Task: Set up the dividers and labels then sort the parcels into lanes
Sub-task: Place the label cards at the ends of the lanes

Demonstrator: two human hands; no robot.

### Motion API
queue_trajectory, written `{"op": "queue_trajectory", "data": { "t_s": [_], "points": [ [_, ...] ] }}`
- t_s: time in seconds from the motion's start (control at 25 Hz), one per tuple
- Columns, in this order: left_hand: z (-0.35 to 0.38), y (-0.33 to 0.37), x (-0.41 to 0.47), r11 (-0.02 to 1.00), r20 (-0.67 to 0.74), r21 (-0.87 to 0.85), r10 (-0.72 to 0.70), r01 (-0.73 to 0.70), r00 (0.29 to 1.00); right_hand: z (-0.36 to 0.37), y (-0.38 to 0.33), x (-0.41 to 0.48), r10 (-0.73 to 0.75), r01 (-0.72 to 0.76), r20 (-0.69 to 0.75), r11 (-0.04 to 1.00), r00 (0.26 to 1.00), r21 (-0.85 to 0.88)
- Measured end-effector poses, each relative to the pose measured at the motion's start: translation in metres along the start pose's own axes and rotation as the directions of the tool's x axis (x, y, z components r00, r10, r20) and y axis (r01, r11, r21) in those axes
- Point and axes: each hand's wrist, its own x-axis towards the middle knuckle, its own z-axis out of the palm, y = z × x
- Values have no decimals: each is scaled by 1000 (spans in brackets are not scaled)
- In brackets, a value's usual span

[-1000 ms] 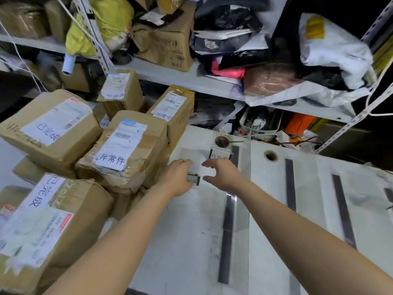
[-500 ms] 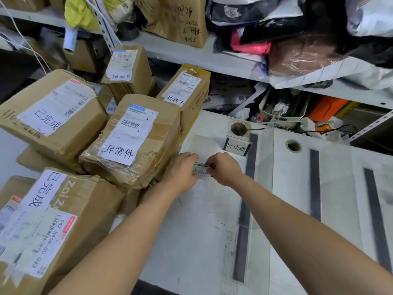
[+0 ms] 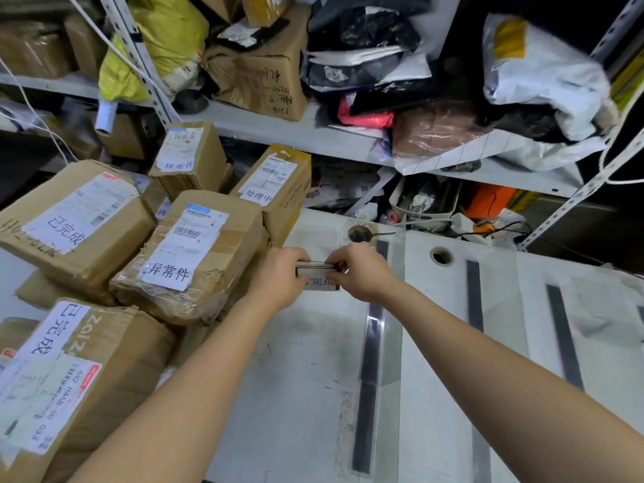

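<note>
My left hand [image 3: 278,278] and my right hand [image 3: 360,270] meet over the white table [image 3: 306,395], and both pinch a thin stack of label cards [image 3: 315,267] held edge-on. Just under the stack, a white label [image 3: 320,283] with black characters shows between my fingers. A clear divider with a dark strip [image 3: 371,346] runs down the table right of my hands. Two more dark divider strips [image 3: 474,298] [image 3: 564,343] lie further right. Brown parcels with white paper tags are piled on the left: a taped one [image 3: 195,256] beside my left hand and a tall one [image 3: 280,190] behind it.
More cardboard parcels [image 3: 76,217] [image 3: 69,378] [image 3: 190,151] fill the left side. A metal shelf [image 3: 278,130] behind the table holds bags and boxes, with clutter and cables under it. Two round holes [image 3: 360,233] [image 3: 441,255] sit in the table's far edge.
My hands, apart a second ago, have closed together on the label cards and lifted them slightly off the table. The view has shifted closer.
</note>
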Motion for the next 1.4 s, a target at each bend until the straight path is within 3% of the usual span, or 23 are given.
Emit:
{"op": "queue_trajectory", "data": {
  "t_s": [0.36, 0.52, 0.72, 1.0, 1.16, 1.4],
  "points": [
    [-61, 94, -18, 972, -79, -69, 217, -223, 973, -107, 19, -53, -106, 117, -163, 991, 981, 64],
    [-65, 131, -21, 955, -150, -94, 266, -281, 952, -139, 29, -80, -70, 106, -253, 986, 965, 132],
    [-62, 165, -18, 937, -98, -35, 344, -348, 934, -162, 50, -110, -76, 131, -296, 976, 952, 174],
    [-57, 196, -17, 888, -37, -111, 445, -447, 895, -185, 80, -142, 7, 75, -428, 982, 904, 175],
    [-60, 207, -13, 900, -70, -95, 421, -426, 904, -200, 104, -162, 41, 47, -453, 982, 891, 181],
    [-39, 232, -4, 907, -6, -5, 421, -421, 907, -213, 143, -200, 91, -22, -434, 987, 896, 162]
  ]
}}
